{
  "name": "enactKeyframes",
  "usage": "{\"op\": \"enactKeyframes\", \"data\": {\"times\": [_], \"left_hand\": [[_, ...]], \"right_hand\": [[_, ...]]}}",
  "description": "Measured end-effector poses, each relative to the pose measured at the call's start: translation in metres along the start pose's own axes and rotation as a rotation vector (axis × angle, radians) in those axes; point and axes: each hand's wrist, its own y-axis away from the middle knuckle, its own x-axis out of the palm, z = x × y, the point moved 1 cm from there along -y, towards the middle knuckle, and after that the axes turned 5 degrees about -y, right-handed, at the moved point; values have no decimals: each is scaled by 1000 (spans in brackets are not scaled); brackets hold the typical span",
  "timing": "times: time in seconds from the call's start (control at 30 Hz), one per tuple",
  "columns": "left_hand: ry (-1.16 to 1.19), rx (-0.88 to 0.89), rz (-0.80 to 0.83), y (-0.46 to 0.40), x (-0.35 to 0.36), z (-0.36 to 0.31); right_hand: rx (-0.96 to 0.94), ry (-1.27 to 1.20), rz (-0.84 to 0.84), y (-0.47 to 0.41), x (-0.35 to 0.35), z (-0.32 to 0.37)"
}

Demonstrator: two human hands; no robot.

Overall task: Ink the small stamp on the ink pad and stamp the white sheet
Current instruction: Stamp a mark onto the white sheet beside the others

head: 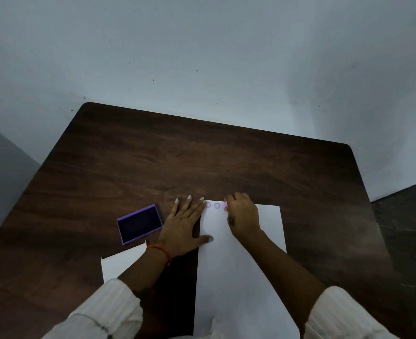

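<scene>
1. Two round purple stamp marks (212,205) sit in a row at the far edge of the white sheet (238,277), which lies on a dark wooden table (202,155).
2. Just right of the marks, the small stamp (225,205) shows as a pink sliver pressed against the sheet, mostly hidden by the right hand (242,214), whose fingers are curled closed around it.
3. Left of the sheet, the left hand (185,228) lies flat with fingers spread, thumb and fingertip touching the sheet's edge.
4. Further left, the purple ink pad (139,223) lies uncovered on the table, apart from the hand.
5. Another white paper (121,263) lies near the left forearm, partly covered by it.
</scene>
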Motion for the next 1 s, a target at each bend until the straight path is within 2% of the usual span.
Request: {"op": "enactKeyframes", "data": {"times": [0.5,0.8,0.9,0.93,1.0], "left_hand": [[26,9,-8,0,3,0],[33,-6,37,1,4,-1],[26,-18,53,2,-3,-3],[30,-19,49,3,-6,-5],[82,-42,-8,7,-13,-8]], "right_hand": [[-71,-22,15,-2,2,-10],[27,-97,3,-1,3,-8],[130,-244,12,-1,-6,-7],[176,-356,-29,0,-9,-8],[226,-638,-228,8,-16,-9]]}}
